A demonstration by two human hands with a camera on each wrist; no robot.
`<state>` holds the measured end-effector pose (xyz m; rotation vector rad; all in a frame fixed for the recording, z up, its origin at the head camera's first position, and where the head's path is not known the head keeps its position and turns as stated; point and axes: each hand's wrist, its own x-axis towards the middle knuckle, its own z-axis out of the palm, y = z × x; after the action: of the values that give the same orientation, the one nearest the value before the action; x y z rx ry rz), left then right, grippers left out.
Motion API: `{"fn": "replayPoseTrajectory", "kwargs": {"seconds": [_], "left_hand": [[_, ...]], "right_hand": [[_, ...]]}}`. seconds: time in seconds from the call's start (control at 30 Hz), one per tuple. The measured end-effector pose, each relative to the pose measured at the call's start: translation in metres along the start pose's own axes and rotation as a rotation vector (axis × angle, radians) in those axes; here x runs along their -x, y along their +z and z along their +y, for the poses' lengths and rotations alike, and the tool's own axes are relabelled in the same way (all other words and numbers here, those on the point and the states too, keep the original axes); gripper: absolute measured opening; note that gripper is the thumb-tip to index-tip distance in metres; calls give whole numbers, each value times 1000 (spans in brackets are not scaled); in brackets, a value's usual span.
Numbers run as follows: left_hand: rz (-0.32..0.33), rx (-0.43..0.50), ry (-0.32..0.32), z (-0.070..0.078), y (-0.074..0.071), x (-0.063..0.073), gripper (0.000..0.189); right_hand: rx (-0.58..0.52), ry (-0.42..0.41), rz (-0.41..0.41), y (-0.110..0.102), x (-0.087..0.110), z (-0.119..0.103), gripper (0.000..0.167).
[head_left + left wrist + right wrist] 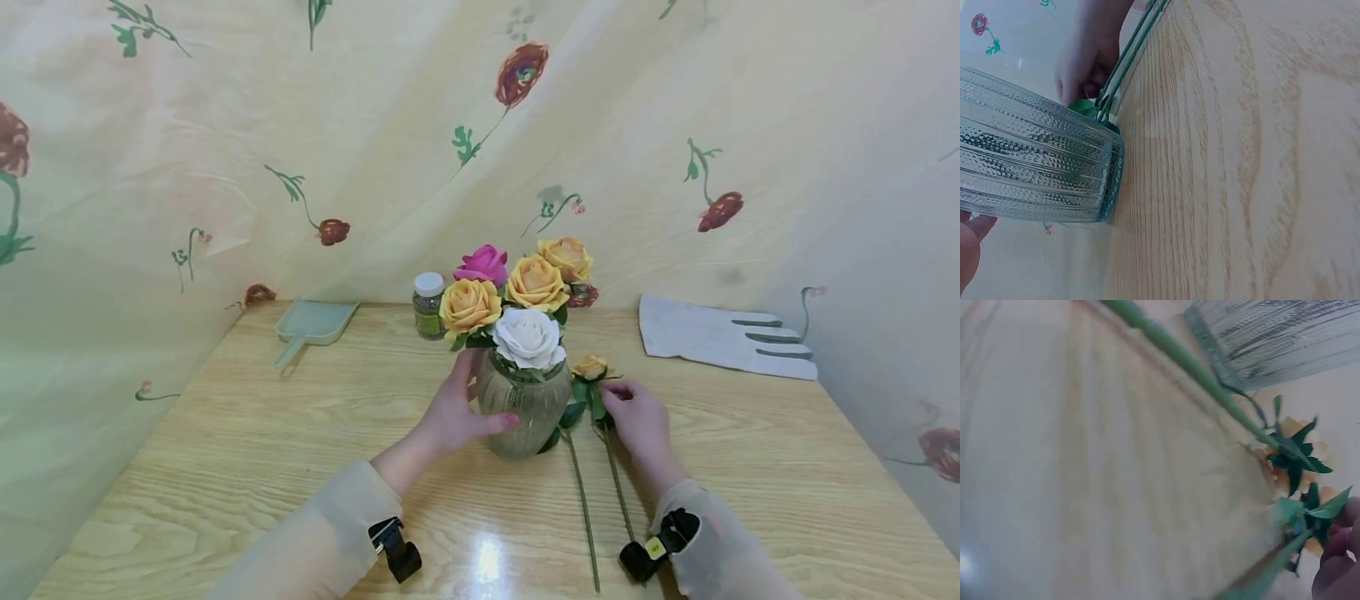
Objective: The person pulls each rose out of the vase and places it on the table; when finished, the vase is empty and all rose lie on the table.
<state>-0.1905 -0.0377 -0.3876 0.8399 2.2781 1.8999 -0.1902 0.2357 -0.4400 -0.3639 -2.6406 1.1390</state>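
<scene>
A ribbed glass vase (525, 412) stands upright on the table, holding a white rose (527, 337), a magenta rose (482, 265) and three yellow roses (537, 283). My left hand (453, 412) grips the vase from its left side, thumb across the front. To the right of the vase, my right hand (637, 417) pinches a yellow rose (590, 367) just below its bloom, at the leaves. Its stem runs toward the table's near edge. Beside it lies another flower stem (580, 492); in the right wrist view its bloom (1304, 447) is yellow-orange, close to the vase.
Behind the vase stands a small jar (429, 308) with a white lid. A pale green dustpan (318, 323) lies at the back left, and a light grey glove (723, 337) lies flat at the back right. Flower-patterned cloth hangs behind the wooden table (247, 467).
</scene>
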Motion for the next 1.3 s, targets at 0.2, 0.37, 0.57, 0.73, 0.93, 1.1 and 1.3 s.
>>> {"fn": "replayPoseTrajectory", "kwargs": {"seconds": [0.2,0.37,0.57,0.73,0.93,1.1,1.3], "left_hand": [[-6,9,-5,-1,0,-1,98],[-6,6,-12,0,1,0,98],[-4,19,9,-1,2,2,99],[7,21,20,-3,2,2,100],[8,23,17,-5,1,3,101],[11,30,16,-6,0,4,102],[1,-3,13,-7,0,2,98]], "right_hand": [[-155,28,42,-16,-1,-18,29],[-368,21,7,-33,2,-46,34],[-636,-99,-67,-51,10,-85,28],[-763,-172,-144,-57,13,-115,22],[-746,-180,-204,-53,10,-134,11],[-690,-166,-223,-47,7,-143,12],[-626,-198,-224,-44,4,-147,12]]}}
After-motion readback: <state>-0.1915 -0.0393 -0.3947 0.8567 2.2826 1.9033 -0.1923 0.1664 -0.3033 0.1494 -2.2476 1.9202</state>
